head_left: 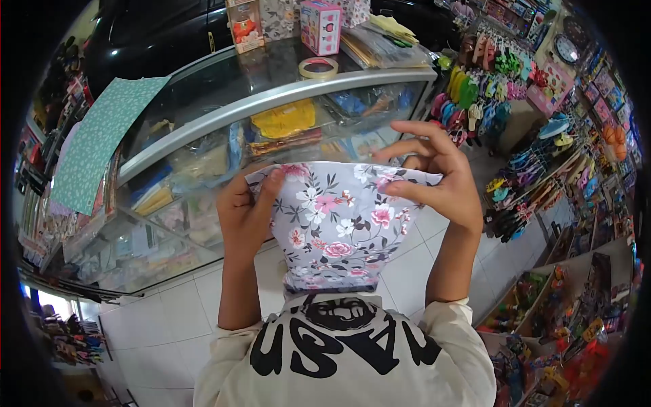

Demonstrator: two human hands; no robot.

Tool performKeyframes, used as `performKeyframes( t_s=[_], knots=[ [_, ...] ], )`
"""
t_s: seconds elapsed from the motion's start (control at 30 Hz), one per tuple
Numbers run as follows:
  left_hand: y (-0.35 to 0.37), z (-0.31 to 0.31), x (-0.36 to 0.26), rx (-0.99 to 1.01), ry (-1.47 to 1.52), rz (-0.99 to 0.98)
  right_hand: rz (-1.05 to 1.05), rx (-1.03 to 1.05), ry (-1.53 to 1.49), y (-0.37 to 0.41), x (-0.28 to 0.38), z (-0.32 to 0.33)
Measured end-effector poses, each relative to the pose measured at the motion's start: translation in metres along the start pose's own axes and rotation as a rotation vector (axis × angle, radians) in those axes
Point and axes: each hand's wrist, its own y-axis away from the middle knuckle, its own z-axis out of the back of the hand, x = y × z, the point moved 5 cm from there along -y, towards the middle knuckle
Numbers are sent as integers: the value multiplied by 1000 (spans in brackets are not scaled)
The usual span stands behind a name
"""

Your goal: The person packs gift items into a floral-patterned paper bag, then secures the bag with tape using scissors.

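Note:
A grey sheet with pink and white flowers is stretched between my two hands, close to my chest and in front of the glass counter. My left hand grips its upper left corner, thumb on the printed face and fingers behind. At the upper right corner, my right hand has its thumb on the printed face, with the index and middle fingers raised and other fingers partly hidden behind the edge. The sheet's lower end lies near my shirt.
A glass counter carries a tape roll, a pink box, a boxed figure and plastic packets. Green patterned sheet lies over its left end. Hanging slippers and shelves of goods stand right.

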Motion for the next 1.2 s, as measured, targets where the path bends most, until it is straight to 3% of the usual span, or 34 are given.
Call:
performKeyframes(
  t_s=[0.07, 0.17, 0.3, 0.4, 0.6, 0.7, 0.8, 1.1, 1.2],
  knots=[
    [8, 3, 15, 42, 55, 103, -25, 14, -19, 7, -5, -3],
    [13, -5, 4, 170, 163, -64, -32, 58, -33, 13, -12, -12],
    [18, -8, 11, 280, 53, 98, -27, 112, -36, 18, -34, -28],
    [23, -6, 19, 291, 21, 112, -82, 135, -84, 20, -43, -32],
    [29, -14, 18, 330, -48, 23, -180, 321, 99, 19, -45, -33],
    [32, -22, 14, 366, -48, 61, 144, 257, 260, 15, -38, -41],
    [34, -29, 12, 396, -95, 28, 231, 273, 366, 11, -38, -46],
    [32, -22, 7, 321, -92, 62, 26, 378, 226, 14, -52, -32],
    [30, -18, 8, 323, -136, 64, 57, 330, 181, 17, -56, -24]
  ],
)
